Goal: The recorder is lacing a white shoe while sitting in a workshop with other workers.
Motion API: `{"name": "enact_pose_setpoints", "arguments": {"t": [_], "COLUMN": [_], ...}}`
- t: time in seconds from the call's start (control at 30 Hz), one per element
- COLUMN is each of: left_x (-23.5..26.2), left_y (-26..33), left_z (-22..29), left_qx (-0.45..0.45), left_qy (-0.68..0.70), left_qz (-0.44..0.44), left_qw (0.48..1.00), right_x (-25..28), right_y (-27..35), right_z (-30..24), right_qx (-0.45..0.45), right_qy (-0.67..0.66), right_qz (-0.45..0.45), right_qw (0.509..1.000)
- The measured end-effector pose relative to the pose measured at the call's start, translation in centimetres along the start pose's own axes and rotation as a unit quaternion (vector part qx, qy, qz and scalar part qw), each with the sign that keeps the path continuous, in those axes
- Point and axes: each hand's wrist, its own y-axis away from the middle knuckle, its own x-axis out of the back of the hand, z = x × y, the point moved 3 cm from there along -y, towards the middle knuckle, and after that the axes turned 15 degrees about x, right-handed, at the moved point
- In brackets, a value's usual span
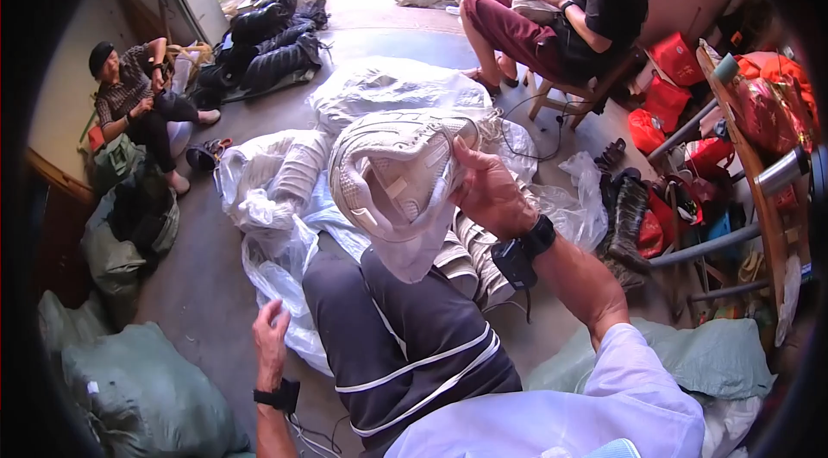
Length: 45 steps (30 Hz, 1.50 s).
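My right hand [496, 191] is closed on the edge of a cream shoe upper [352, 186], raised above my knees. Its opening faces me, and a pale, thin flap of lining hangs from the lower end. Low at the left, beside my left knee, my left hand [270, 335] is apart from the upper, with its fingers loosely bent and nothing visible in them. Beneath the upper, more cream uppers [457, 264] lie stacked by my knees. Another row of uppers [297, 166] rests in a clear plastic bag [259, 215] at the left.
Ahead lies a large clear plastic bag [388, 87]. Black bags [267, 53] are heaped at the far left, green sacks [151, 389] at the near left. A person [595, 9] sits on a wooden stool [543, 100]; others sit farther off. Red bags and a wooden rack [742, 130] stand right.
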Motion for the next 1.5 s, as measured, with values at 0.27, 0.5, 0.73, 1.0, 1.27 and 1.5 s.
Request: {"name": "enact_pose_setpoints", "arguments": {"t": [0.27, 0.5, 0.73, 1.0, 1.27, 1.5], "left_x": [-7.3, -11.2, -12.0, -9.5, -9.2, -5.0], "left_y": [7.3, 12.4, 14.4, 15.6, 14.9, 13.7], "left_z": [13.2, 13.4, 6.0, 6.0, 6.3, 7.9], "left_qx": [-0.206, -0.109, -0.054, -0.095, -0.097, -0.132], "left_qy": [0.352, 0.315, 0.441, 0.446, 0.548, 0.733], "left_qz": [-0.294, -0.464, -0.361, -0.323, -0.34, -0.396], "left_qw": [0.865, 0.821, 0.82, 0.829, 0.758, 0.537], "right_x": [-5.8, -3.9, 0.3, -3.5, -6.7, -5.9], "right_y": [5.3, 9.8, 12.2, 14.2, 13.1, 14.0], "right_z": [5.5, 6.8, 3.2, 2.1, 1.2, 2.2], "right_qx": [-0.085, -0.144, -0.098, -0.073, 0.001, -0.047], "right_qy": [-0.157, -0.169, -0.022, 0.069, 0.029, 0.079], "right_qz": [-0.097, -0.181, -0.18, -0.278, -0.248, -0.234], "right_qw": [0.979, 0.958, 0.979, 0.955, 0.968, 0.968]}}
